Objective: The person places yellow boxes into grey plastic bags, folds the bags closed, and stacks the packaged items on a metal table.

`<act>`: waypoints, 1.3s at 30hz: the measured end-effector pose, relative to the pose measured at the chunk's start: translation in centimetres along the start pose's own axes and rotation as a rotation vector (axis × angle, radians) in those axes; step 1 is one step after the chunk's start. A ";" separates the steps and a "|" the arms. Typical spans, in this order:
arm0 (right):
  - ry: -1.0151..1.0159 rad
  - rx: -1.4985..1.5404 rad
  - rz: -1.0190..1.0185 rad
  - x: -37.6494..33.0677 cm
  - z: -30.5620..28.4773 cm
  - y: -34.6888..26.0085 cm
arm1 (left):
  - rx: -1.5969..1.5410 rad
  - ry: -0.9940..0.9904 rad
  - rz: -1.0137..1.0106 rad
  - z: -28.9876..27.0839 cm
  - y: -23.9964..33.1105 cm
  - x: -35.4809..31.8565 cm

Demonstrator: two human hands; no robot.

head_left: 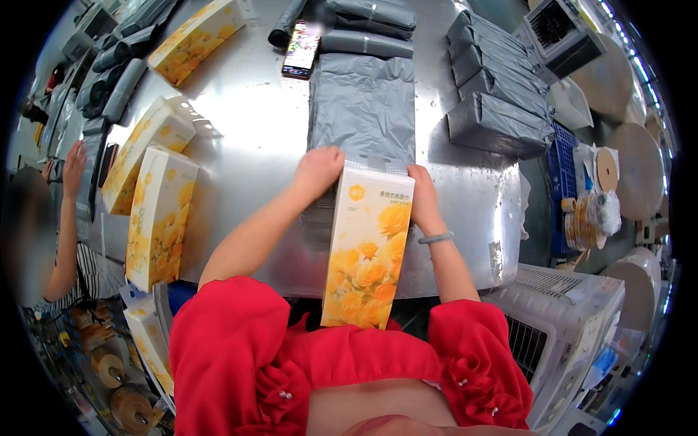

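Observation:
A long pack of tissues (367, 254), white with printed yellow roses, lies between my forearms, its near end against my red top. Its far end meets the mouth of a flat grey plastic mailing bag (363, 102) on the table. At the far left corner of the pack, my left hand (320, 171) is closed with its fingertips at the bag's edge. My right hand (424, 195), with a grey band at the wrist, curls round the opposite corner at the bag's mouth; its fingertips are partly hidden.
Similar tissue packs (161, 218) stand along the left of the metal table (247, 123). A phone (301, 49) lies beyond the bag, near folded grey bags (371, 43). Filled grey parcels (502, 120) line the right. Another person's hand (73, 167) shows far left. A plastic crate (560, 305) stands lower right.

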State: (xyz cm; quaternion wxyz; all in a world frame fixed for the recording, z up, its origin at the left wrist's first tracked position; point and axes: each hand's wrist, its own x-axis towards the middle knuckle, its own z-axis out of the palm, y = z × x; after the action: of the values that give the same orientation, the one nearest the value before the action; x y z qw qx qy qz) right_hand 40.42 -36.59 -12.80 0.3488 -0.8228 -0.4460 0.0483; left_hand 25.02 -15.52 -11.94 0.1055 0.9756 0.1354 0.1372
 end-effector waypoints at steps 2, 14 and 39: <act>0.001 -0.107 -0.055 1.4 -0.7 -1.0 | -0.152 -0.035 -0.217 -0.4 -0.5 1.8; -0.122 -0.200 0.069 -0.7 -1.7 -2.5 | -0.299 -0.010 -0.479 -1.8 2.9 -3.0; -0.479 0.347 0.216 -12.7 -6.5 -1.4 | -0.804 -0.177 -0.150 0.7 18.7 -5.4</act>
State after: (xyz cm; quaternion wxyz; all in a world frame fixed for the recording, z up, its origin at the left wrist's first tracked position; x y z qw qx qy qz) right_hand 34.39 -49.29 -10.02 0.3620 -0.7588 -0.4104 0.3532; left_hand 24.64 -34.77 -9.32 0.4990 0.8521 0.1320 0.0866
